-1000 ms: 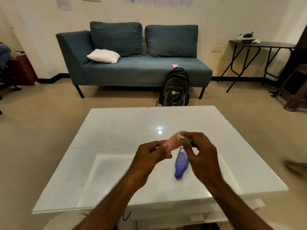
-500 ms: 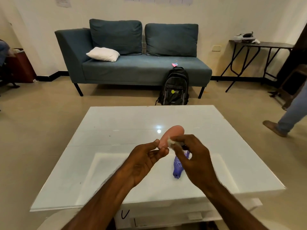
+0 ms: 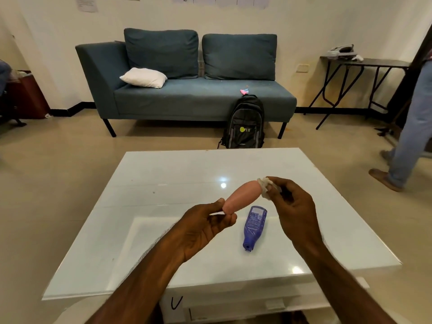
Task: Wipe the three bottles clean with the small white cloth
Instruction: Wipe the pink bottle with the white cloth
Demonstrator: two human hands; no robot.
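My left hand [image 3: 205, 224] pinches the near end of a pink bottle [image 3: 243, 195] and holds it tilted above the white glass table [image 3: 149, 206]. My right hand [image 3: 292, 206] pinches the small white cloth [image 3: 265, 184] against the bottle's far end. A blue bottle [image 3: 254, 226] lies on its side on the table just below and between my hands, cap toward me. Only these two bottles show.
A teal sofa [image 3: 187, 94] with a white pillow [image 3: 143, 77] stands beyond the table, a black backpack [image 3: 244, 123] leaning on its front. A person's legs [image 3: 409, 136] are at the right edge, near a dark folding table [image 3: 364, 64].
My right hand slid the cloth up along the pink bottle to its far end. The person at the right walked further into view.
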